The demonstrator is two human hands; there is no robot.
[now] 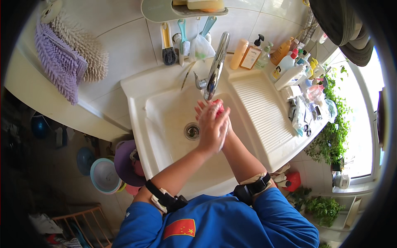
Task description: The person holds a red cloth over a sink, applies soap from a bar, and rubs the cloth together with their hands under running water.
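Over the white sink basin, my hands are pressed together just below the spout of the chrome faucet. My left hand lies on top, its fingers bent over a small pinkish-red thing. My right hand is beneath and beside it, mostly covered. Both hands close round the red thing, whose kind I cannot make out. The metal drain shows to the left of my hands.
A ribbed washboard slopes at the right of the sink. Beyond it stand bottles, among them an amber pump bottle, and scissors. Brushes hang on the tiled wall. Purple and pale blue basins stand at lower left.
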